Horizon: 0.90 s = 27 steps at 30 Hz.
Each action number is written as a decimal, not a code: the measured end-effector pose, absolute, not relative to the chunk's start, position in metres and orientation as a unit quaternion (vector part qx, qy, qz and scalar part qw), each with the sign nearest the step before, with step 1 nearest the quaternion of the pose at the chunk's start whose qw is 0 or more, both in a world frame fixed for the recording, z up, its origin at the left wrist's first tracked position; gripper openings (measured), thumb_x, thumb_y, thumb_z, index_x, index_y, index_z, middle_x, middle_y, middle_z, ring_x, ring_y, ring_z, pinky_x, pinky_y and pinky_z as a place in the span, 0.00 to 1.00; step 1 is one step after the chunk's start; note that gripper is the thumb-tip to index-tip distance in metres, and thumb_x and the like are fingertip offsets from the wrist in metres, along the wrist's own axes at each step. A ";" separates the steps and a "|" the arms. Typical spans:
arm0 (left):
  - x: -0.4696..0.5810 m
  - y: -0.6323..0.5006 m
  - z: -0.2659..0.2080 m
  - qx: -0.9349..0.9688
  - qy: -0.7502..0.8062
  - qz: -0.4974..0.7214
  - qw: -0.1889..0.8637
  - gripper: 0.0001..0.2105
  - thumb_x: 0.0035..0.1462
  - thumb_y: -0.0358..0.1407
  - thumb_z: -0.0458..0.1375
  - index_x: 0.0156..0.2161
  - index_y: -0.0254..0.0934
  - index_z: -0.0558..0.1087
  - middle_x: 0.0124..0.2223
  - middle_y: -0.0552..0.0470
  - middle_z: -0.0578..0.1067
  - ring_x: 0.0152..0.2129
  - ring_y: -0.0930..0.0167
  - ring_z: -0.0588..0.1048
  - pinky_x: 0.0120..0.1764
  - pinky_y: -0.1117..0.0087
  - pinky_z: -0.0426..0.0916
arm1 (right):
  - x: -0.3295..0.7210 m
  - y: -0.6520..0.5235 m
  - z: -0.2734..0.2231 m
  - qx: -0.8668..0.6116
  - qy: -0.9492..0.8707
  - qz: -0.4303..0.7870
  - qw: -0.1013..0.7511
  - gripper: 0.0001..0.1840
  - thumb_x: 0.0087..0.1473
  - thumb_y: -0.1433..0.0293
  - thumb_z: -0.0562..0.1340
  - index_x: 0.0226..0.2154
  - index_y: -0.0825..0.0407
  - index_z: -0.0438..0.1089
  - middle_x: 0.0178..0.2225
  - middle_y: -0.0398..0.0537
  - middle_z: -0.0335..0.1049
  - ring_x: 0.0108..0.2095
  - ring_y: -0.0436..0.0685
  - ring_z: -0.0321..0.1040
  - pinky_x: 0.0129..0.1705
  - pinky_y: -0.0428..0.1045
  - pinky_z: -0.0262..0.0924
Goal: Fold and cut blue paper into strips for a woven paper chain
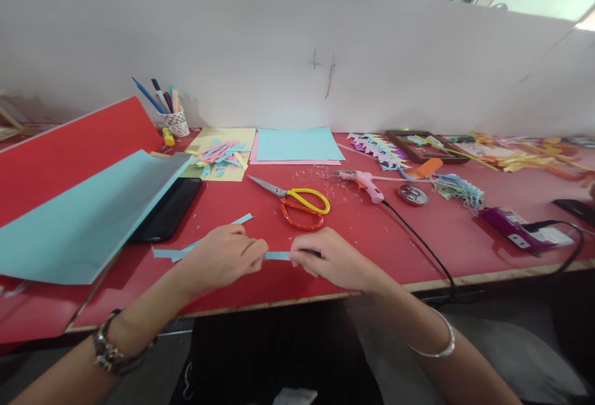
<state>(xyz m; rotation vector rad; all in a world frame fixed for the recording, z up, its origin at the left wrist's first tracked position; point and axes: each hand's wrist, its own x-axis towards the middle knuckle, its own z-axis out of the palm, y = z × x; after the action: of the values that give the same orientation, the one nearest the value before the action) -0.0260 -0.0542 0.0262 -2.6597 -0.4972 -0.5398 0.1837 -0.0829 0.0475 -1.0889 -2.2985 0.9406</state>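
My left hand [227,257] is closed, its curled fingers pinching one end of a narrow light-blue paper strip [277,255] just above the red table. At the strip's other end my right hand [334,260] is closed on it too. A short piece of a dark, slim object shows between the right fingers; its kind is hidden. More blue paper strips [162,253] lie beside and partly behind my left hand. Beyond both hands rest scissors [297,202] with one yellow and one red handle, blades pointing to the back left.
On the left, a large blue sheet [88,219] leans over a black phone [170,209]. Colored paper cuttings [225,155] and blue sheets [297,144] lie at the back. A pink glue gun [365,185] with a trailing black cable and a purple box [515,229] lie right.
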 end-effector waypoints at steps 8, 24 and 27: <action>-0.095 -0.037 0.037 -0.875 -0.319 -0.241 0.275 0.15 0.56 0.29 0.42 0.19 0.39 0.59 0.13 0.59 0.60 0.13 0.76 0.61 0.20 0.73 0.50 | 0.257 -0.071 0.052 -0.481 -0.747 0.407 0.212 0.14 0.53 0.65 0.51 0.20 0.53 0.59 0.13 0.35 0.54 0.14 0.44 0.51 0.18 0.40 0.46; -0.014 -0.051 0.040 -0.940 -0.320 -0.117 -0.021 0.20 0.61 0.44 0.39 0.34 0.38 0.72 0.26 0.51 0.75 0.25 0.70 0.71 0.28 0.71 0.58 | 0.229 -0.070 0.065 -0.356 -0.888 0.244 0.160 0.14 0.57 0.68 0.52 0.26 0.56 0.69 0.21 0.42 0.65 0.22 0.46 0.58 0.27 0.40 0.51; -0.018 -0.048 0.033 -0.947 -0.288 -0.140 -0.037 0.21 0.62 0.42 0.39 0.31 0.37 0.71 0.29 0.52 0.76 0.26 0.71 0.72 0.29 0.72 0.58 | 0.227 -0.071 0.063 -0.363 -0.891 0.213 0.168 0.14 0.56 0.69 0.52 0.26 0.56 0.69 0.23 0.44 0.67 0.24 0.47 0.60 0.29 0.42 0.52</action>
<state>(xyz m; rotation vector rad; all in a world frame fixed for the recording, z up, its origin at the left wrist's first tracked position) -0.0177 -0.0483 0.0334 -3.0465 -0.9259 -0.4503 0.2267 -0.0705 0.0634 -1.0327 -2.5353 0.6051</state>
